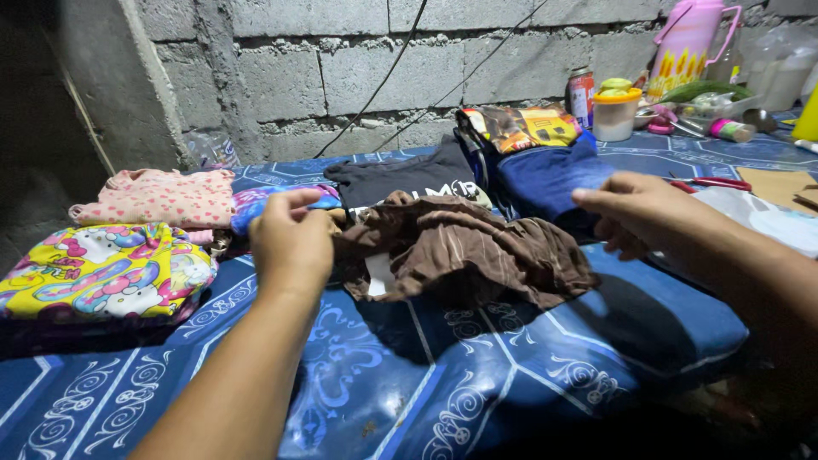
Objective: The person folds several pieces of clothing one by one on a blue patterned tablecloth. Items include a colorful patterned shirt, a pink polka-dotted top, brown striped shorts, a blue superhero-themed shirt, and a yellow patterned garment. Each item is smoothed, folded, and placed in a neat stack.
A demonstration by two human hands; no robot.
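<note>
A crumpled brown striped garment lies in the middle of the blue patterned cover. My left hand pinches its left edge between thumb and fingers. My right hand hovers at the garment's right end, fingers curled, over a folded dark blue cloth; I cannot tell whether it grips anything. A black shirt lies flat behind the brown garment.
Folded clothes are stacked at the left: a pink dotted piece and a bright cartoon print. A colourful print cloth, a can, a lidded cup and a pink flask stand by the block wall. Red scissors lie at right.
</note>
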